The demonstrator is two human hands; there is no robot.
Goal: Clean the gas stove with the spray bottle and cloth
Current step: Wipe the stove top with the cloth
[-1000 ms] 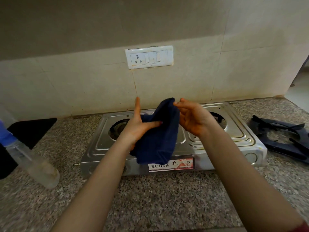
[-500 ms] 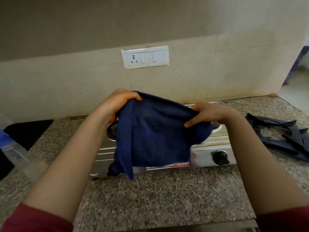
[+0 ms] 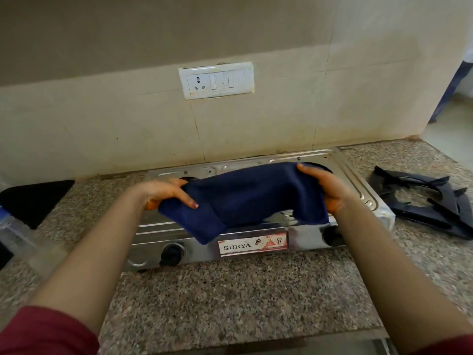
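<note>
A dark blue cloth (image 3: 250, 198) is stretched between both hands just above the steel gas stove (image 3: 256, 244), covering most of its top. My left hand (image 3: 163, 193) grips the cloth's left end and my right hand (image 3: 325, 187) grips its right end. One corner of the cloth droops over the stove's front. The stove's burner openings are mostly hidden behind the cloth. The clear spray bottle (image 3: 12, 231) with a blue top is blurred at the far left edge on the granite counter (image 3: 230, 298).
Black pan supports (image 3: 422, 203) lie on the counter to the right of the stove. A black mat (image 3: 33, 198) sits at the left by the wall. A white switch plate (image 3: 216, 80) is on the tiled wall behind the stove.
The cloth was bunched between my hands, then opened out. Now both hands have moved apart and lower, holding it stretched wide over the stove top.
</note>
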